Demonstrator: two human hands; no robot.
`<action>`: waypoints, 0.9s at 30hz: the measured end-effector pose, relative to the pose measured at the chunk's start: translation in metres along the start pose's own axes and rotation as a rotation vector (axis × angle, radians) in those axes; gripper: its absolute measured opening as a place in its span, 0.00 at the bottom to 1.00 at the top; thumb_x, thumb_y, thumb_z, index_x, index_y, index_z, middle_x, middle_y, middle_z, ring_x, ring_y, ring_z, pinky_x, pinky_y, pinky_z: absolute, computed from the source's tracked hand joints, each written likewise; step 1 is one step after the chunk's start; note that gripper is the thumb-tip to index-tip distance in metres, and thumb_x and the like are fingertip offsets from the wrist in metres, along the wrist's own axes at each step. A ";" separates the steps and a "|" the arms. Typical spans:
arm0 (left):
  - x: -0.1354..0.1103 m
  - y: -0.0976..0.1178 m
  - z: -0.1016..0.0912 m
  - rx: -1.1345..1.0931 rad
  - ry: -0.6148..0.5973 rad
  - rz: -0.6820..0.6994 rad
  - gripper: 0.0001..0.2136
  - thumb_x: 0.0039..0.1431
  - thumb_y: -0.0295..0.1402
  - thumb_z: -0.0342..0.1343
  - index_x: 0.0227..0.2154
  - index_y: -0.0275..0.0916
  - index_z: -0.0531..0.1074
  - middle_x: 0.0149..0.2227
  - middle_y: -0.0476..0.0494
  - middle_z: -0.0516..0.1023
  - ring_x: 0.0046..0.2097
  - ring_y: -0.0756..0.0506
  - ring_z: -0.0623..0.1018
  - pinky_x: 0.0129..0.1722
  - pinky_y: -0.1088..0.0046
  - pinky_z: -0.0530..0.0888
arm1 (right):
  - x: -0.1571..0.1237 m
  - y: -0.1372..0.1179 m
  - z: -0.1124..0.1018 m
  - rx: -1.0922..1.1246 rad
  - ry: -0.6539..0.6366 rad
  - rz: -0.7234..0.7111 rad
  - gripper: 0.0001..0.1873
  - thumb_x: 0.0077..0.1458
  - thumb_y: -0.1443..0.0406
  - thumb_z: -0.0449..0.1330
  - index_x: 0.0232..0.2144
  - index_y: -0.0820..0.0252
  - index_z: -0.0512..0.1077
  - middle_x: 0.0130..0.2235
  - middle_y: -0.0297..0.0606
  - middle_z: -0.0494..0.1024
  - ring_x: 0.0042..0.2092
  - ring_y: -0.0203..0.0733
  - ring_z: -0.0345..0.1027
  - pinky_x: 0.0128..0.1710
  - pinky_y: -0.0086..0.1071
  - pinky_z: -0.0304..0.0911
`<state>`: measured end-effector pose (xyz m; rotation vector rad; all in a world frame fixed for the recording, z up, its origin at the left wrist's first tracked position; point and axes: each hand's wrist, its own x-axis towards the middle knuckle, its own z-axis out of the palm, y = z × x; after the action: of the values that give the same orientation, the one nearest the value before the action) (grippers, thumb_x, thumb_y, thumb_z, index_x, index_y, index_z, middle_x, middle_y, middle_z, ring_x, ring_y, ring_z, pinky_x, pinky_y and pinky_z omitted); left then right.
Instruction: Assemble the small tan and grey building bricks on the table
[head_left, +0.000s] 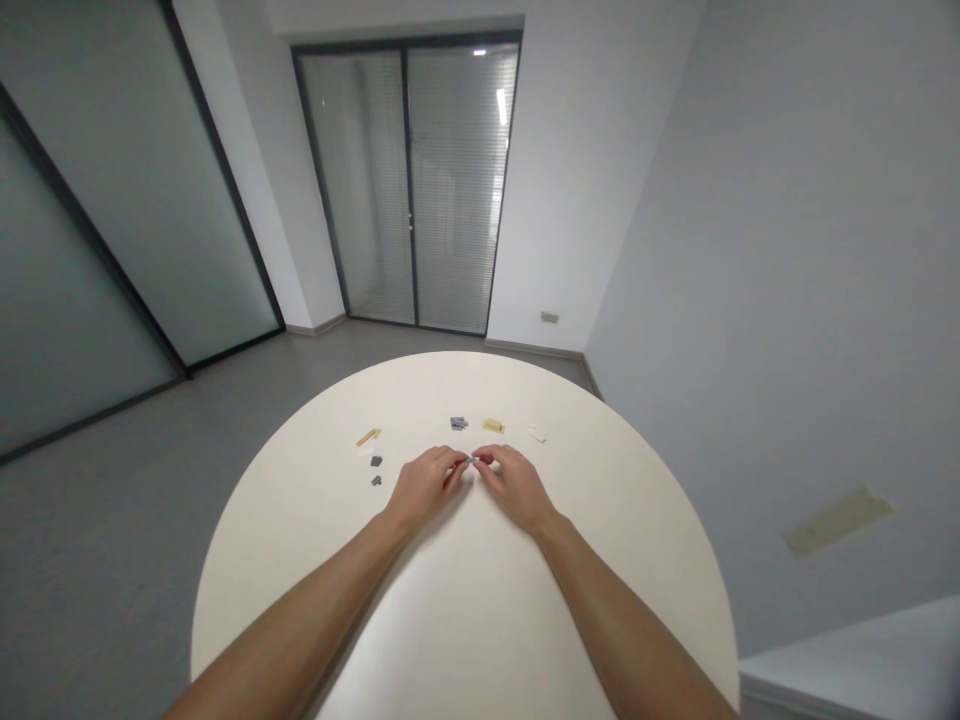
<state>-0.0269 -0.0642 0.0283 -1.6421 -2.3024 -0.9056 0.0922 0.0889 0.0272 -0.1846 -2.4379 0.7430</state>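
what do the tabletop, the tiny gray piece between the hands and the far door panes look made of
Tabletop: probably laminate; smooth, off-white, with a soft sheen. Gray piece: perhaps plain gray plastic; too small and covered to judge its finish. Door panes: likely glossy glass, given the bright reflections.

Glass doors (with slatted blinds), frosted panels, grey floor

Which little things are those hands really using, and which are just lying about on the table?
In use:
small grey piece, pinched between left hand and right hand

Lying untouched, though perhaps related:
flat grey pieces
flat yellow piece
thin white piece
narrow yellow strip
dark grey piece
second dark grey piece, nearer the wearer

Materials unclear.
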 end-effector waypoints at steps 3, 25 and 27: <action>0.000 0.000 0.000 0.001 0.017 0.008 0.10 0.67 0.35 0.48 0.43 0.44 0.74 0.41 0.46 0.79 0.43 0.47 0.77 0.43 0.70 0.73 | 0.000 -0.001 0.000 0.000 -0.002 0.001 0.08 0.63 0.63 0.56 0.42 0.54 0.74 0.40 0.36 0.79 0.42 0.41 0.70 0.47 0.36 0.63; -0.001 -0.001 0.001 0.009 0.054 0.029 0.07 0.66 0.34 0.51 0.42 0.43 0.73 0.41 0.48 0.79 0.42 0.47 0.77 0.42 0.71 0.73 | 0.000 0.002 0.001 -0.018 -0.022 0.019 0.07 0.64 0.63 0.56 0.42 0.54 0.73 0.39 0.35 0.79 0.42 0.41 0.70 0.46 0.35 0.62; -0.001 -0.001 0.001 0.002 0.062 0.031 0.07 0.66 0.33 0.51 0.42 0.43 0.73 0.41 0.48 0.79 0.42 0.47 0.77 0.41 0.72 0.73 | 0.000 0.002 0.001 -0.016 -0.020 0.017 0.07 0.64 0.62 0.56 0.41 0.54 0.73 0.39 0.35 0.79 0.42 0.41 0.70 0.46 0.35 0.62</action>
<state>-0.0273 -0.0643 0.0268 -1.6212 -2.2301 -0.9342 0.0915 0.0898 0.0251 -0.2060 -2.4647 0.7359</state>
